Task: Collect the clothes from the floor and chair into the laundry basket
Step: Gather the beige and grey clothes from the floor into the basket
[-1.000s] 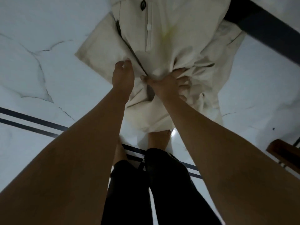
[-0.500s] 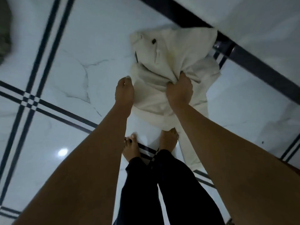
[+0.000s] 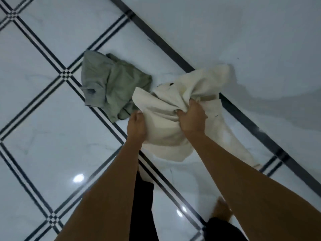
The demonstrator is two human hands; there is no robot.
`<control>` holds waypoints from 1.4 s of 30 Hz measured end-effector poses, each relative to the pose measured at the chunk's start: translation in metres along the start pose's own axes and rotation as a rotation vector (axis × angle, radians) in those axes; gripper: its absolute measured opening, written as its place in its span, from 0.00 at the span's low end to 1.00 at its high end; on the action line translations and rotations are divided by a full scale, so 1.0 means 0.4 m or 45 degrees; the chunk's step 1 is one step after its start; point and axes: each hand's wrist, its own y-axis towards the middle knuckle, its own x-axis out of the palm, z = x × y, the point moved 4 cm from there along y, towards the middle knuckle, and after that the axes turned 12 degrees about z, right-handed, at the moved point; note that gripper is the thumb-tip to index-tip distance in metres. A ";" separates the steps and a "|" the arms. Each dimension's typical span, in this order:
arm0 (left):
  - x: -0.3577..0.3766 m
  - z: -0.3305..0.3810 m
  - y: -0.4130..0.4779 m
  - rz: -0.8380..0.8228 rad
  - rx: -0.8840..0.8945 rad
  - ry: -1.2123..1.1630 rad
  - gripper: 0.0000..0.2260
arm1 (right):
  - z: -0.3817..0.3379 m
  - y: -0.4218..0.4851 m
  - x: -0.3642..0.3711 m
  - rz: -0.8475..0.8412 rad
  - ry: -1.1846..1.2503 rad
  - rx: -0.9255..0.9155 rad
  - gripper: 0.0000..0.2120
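A cream garment (image 3: 166,112) with a dark button hangs bunched in the air above the white tiled floor. My right hand (image 3: 192,119) grips a thick fold of it near the middle. My left hand (image 3: 136,126) holds its left edge, fingers curled into the cloth. One cream leg trails down to the right toward the floor. A crumpled grey-green garment (image 3: 111,84) lies on the tiles just left of and beyond the cream one. No laundry basket or chair shows in this view.
White marble tiles (image 3: 52,136) with thin black double lines cover the floor, and a wide dark stripe (image 3: 243,119) runs diagonally at right. My black-trousered legs and a bare foot (image 3: 223,210) stand below the cloth.
Both hands have lifted the cream garment off the floor and bunched it tighter. The view has swung left, bringing the grey-green garment into sight.
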 end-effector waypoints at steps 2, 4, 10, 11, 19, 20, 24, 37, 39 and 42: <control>-0.044 0.021 0.134 0.044 -0.008 -0.011 0.19 | -0.075 0.047 0.103 -0.024 -0.024 -0.021 0.20; -0.069 0.038 0.266 0.033 0.038 0.030 0.18 | -0.111 0.107 0.213 -0.022 -0.085 0.011 0.20; -0.063 -0.008 0.656 0.022 0.037 0.148 0.27 | -0.098 0.245 0.516 -0.004 -0.182 0.179 0.24; -0.063 -0.013 0.707 0.056 0.024 0.155 0.32 | -0.094 0.260 0.554 -0.046 -0.131 0.209 0.28; -0.025 -0.045 0.984 0.117 -0.052 0.309 0.54 | -0.085 0.337 0.805 -0.060 0.136 0.766 0.56; -0.017 -0.045 0.994 0.137 -0.084 0.281 0.56 | -0.082 0.343 0.821 -0.024 0.184 0.829 0.57; 0.021 -0.079 1.040 0.226 -0.169 0.226 0.59 | -0.050 0.366 0.882 0.096 0.212 0.908 0.57; 0.111 -0.780 0.790 -0.042 0.122 0.776 0.31 | 0.071 0.265 0.876 0.243 0.242 0.670 0.23; 0.203 -0.880 0.934 -0.119 0.219 0.510 0.17 | 0.060 0.210 0.803 0.205 0.321 0.639 0.20; 0.171 -0.561 0.918 -0.390 -0.092 0.223 0.24 | 0.005 0.113 0.671 0.115 0.466 0.603 0.12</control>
